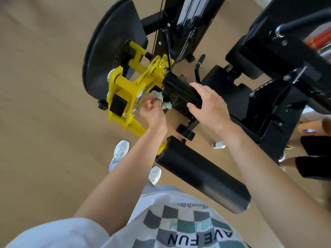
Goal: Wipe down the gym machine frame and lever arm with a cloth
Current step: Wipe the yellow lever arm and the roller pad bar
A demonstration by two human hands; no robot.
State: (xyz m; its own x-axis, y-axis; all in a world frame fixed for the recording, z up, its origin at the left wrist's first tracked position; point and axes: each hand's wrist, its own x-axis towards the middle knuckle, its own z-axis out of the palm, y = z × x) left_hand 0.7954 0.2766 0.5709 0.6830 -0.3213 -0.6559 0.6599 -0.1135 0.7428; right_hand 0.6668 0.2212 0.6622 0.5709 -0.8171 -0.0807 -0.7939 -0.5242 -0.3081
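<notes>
Cloth (166, 105): pale, wadded, pinched in the left hand (152, 111), fingers curled round it. It is pressed into the joint where the yellow lever arm (129, 90) meets the upper roller pad (180, 90). Right hand (209, 102) grips that pad from the end farthest from the lever arm, thumb under and fingers over, apparently to steady it. Lower roller pad (202, 174) juts from the lever arm's bottom end, toward the person. Black frame (265, 133) stands on the pad side of the lever arm, and the big dark disc (107, 45) behind it.

Risks, as judged:
- The left hand's fingers sit close against the lever arm's pivot plates. If the right hand slackens and the arm swings, they could be nipped.
- The wad is working a tight gap. A loose corner could catch on the bolts or the thin cable just above the lever arm and be pulled out of the grip.
- The lower pad hangs close to the person's body. A swing of the arm would bring it into them.

Containers: one small white bottle (218, 144) on the floor (44, 122), beyond the lower pad on the frame side of the lever arm. Contents cannot be made out. It lies near a second person's legs (313, 158), so a step could kick it.
</notes>
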